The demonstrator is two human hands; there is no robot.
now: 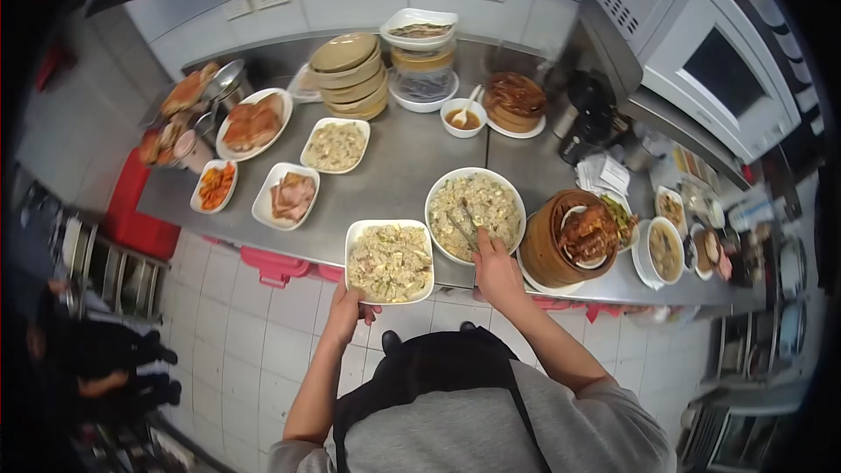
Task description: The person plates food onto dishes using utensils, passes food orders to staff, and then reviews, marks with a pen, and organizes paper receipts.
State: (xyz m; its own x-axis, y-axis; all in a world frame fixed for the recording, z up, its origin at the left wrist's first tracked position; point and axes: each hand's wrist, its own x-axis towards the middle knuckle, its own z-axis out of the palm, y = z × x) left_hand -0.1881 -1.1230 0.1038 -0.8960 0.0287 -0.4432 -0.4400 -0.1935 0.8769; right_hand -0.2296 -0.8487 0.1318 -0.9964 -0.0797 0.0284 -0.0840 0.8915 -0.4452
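Observation:
My left hand [348,314] grips the near left corner of a square white dish [350,250] filled with fried rice, its thumb over the rim. The dish is at the counter's front edge. My right hand [495,264] is closed around metal tongs [465,232], whose ends reach into the fried rice [480,197] in a round white bowl [519,232]. That bowl stands just right of the square dish, on the counter. A smaller square dish of fried rice [337,145] sits farther back.
On the steel counter [385,191] are a dish of sliced meat [289,196], stacked tan bowls [350,79], a sauce bowl [462,118] with a spoon, and a bamboo steamer [547,241] close to my right hand. A microwave [718,61] is at upper right. Another person [105,350] stands at left.

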